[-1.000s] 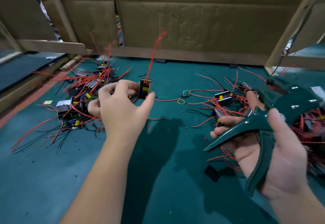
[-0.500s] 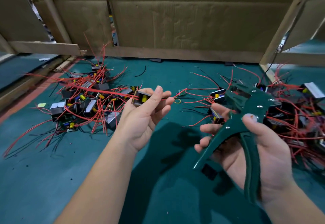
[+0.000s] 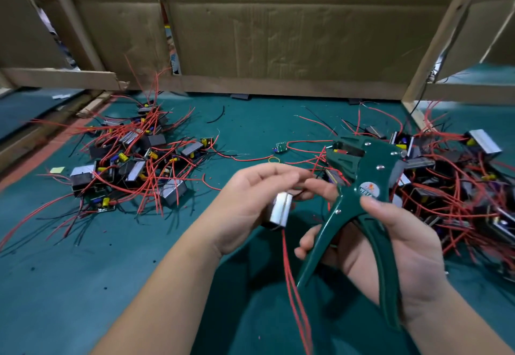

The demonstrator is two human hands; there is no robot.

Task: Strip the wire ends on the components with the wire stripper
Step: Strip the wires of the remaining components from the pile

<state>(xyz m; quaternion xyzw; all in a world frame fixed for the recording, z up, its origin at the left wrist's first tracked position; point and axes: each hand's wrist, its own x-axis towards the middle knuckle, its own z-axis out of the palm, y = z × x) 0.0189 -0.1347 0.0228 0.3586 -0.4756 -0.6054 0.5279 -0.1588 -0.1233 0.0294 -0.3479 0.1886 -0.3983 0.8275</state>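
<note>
Cardboard-walled bench, green mat [image 3: 83,285]. At frame centre, component [image 3: 281,209] gripped by left hand [image 3: 250,207], red wires [image 3: 291,276] hanging down. At right, wire stripper [image 3: 362,184] held by right hand [image 3: 404,257], handles spread. With left pile [image 3: 133,159] and right pile [image 3: 459,187] waiting, much work judged outstanding.

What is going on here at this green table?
A person is stripping component wires by hand. The right hand grips the green wire stripper, handles spread. The left hand holds one component beside the tool, its red wires hanging down. Whether a wire sits in the tool's head, I cannot tell. More components lie in a left pile and a right pile on the table.
</note>
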